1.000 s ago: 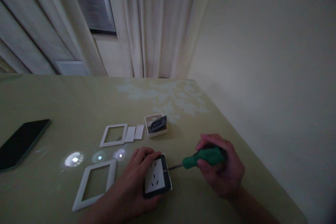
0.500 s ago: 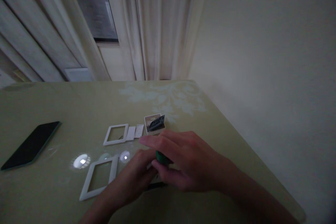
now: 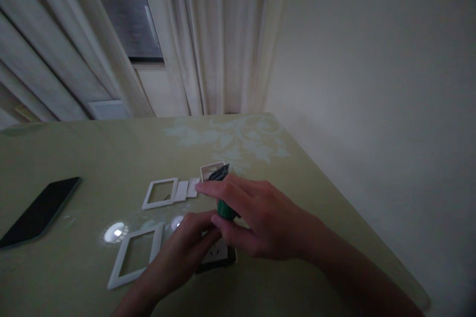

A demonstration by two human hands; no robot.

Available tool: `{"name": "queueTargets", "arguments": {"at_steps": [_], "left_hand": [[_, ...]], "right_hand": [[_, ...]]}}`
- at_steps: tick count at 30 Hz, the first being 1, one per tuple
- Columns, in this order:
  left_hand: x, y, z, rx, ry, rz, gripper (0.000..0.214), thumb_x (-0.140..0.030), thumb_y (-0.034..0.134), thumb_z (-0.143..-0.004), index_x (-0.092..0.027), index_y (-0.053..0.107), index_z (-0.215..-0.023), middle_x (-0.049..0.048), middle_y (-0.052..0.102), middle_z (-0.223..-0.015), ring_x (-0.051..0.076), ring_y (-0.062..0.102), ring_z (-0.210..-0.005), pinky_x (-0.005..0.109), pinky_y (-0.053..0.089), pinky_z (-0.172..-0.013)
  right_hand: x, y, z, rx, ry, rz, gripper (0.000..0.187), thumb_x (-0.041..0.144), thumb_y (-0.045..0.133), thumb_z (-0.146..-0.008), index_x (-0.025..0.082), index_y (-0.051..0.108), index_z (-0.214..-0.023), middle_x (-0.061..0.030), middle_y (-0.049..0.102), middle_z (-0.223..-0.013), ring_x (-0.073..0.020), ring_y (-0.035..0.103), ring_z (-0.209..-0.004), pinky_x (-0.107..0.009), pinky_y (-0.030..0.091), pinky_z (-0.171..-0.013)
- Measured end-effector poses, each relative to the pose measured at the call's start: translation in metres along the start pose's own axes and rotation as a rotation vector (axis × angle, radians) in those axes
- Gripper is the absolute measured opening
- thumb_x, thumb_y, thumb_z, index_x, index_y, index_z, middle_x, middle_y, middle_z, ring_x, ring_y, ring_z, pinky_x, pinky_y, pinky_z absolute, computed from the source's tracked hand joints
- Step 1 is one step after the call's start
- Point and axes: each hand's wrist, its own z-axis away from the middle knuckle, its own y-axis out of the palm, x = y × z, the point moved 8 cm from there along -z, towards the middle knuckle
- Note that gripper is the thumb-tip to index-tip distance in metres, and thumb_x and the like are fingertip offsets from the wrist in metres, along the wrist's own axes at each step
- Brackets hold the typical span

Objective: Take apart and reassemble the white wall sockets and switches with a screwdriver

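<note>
The left hand and the right hand are both bare, with slim fingers. Rounded knuckles stand out along the back of the right hand. Behind the left hand, a narrow wrist leads into a bare forearm. Behind the right hand, a longer stretch of bare forearm shows, smooth in outline and broadening away from the wrist. The fingernails are too dim to make out.
</note>
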Motion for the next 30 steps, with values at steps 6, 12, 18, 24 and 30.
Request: {"name": "queueTargets", "arguments": {"at_steps": [6, 12, 18, 24, 30], "left_hand": [[-0.001, 0.002, -0.002, 0.006, -0.006, 0.024, 0.034, -0.041, 0.058, -0.106, -0.023, 0.073, -0.081, 0.0000, 0.077, -0.079, 0.019, 0.067, -0.074, 0.027, 0.056, -0.067], [0.006, 0.002, 0.000, 0.006, -0.024, 0.029, 0.033, -0.039, 0.058, -0.105, -0.022, 0.074, -0.081, -0.0005, 0.078, -0.078, 0.018, 0.067, -0.072, 0.025, 0.054, -0.066], [0.014, 0.004, -0.005, -0.035, -0.058, 0.008, 0.028, -0.033, 0.063, -0.099, -0.019, 0.074, -0.078, -0.0005, 0.077, -0.076, 0.019, 0.068, -0.073, 0.025, 0.053, -0.067], [0.009, 0.001, -0.004, -0.029, -0.058, 0.036, 0.012, -0.033, 0.068, -0.093, -0.023, 0.075, -0.089, -0.0002, 0.077, -0.083, 0.021, 0.070, -0.079, 0.027, 0.057, -0.068], [0.005, -0.004, -0.006, -0.005, 0.006, -0.005, 0.017, -0.029, 0.063, -0.095, -0.024, 0.076, -0.085, -0.0003, 0.076, -0.079, 0.021, 0.069, -0.077, 0.030, 0.058, -0.071]], "right_hand": [[0.000, -0.001, 0.001, -0.015, -0.001, 0.005, 0.042, 0.021, 0.057, -0.107, 0.018, 0.050, -0.148, -0.0120, 0.073, -0.135, -0.0224, 0.072, -0.121, -0.036, 0.059, -0.100], [0.000, 0.000, 0.000, -0.030, -0.021, -0.004, 0.040, 0.021, 0.057, -0.106, 0.016, 0.052, -0.145, -0.0125, 0.074, -0.131, -0.0221, 0.072, -0.117, -0.035, 0.059, -0.096], [-0.004, 0.002, 0.000, -0.028, 0.013, -0.031, 0.051, 0.023, 0.064, -0.102, 0.019, 0.049, -0.150, -0.0099, 0.077, -0.125, -0.0216, 0.074, -0.107, -0.035, 0.059, -0.091], [-0.006, 0.002, 0.000, -0.056, 0.029, -0.036, 0.044, 0.029, 0.066, -0.103, 0.019, 0.054, -0.144, -0.0082, 0.078, -0.113, -0.0208, 0.074, -0.100, -0.033, 0.058, -0.085], [-0.005, 0.000, 0.000, -0.089, 0.030, -0.062, 0.049, 0.030, 0.069, -0.101, 0.021, 0.052, -0.146, -0.0064, 0.076, -0.110, -0.0203, 0.073, -0.101, -0.033, 0.057, -0.091]]}}
